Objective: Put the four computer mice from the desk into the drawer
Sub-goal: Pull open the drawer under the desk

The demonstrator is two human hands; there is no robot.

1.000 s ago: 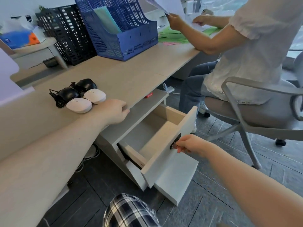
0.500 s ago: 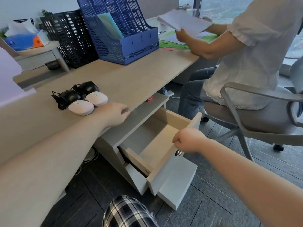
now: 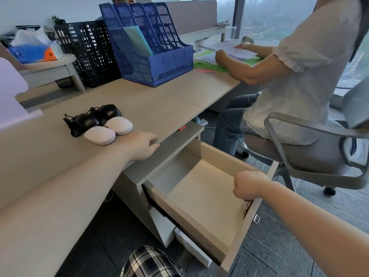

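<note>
Head view: a long wooden desk (image 3: 159, 100) was seen across the left side, and a second person in a white top (image 3: 299, 76) was seated on a grey chair (image 3: 311, 156) at the right. A blue file rack (image 3: 151, 50) and a black crate (image 3: 91, 54) were stood at the back of the desk. The drawer (image 3: 201, 196) was pulled wide open below the desk edge, and nothing was seen inside it. The left hand (image 3: 139, 145) was laid on the desk edge with its fingers curled over. The right hand (image 3: 249, 184) was closed in a fist on the drawer's front. Two black mice (image 3: 97, 117) and two white mice (image 3: 109, 130) were bunched together on the desk, just beside the left wrist.
</note>
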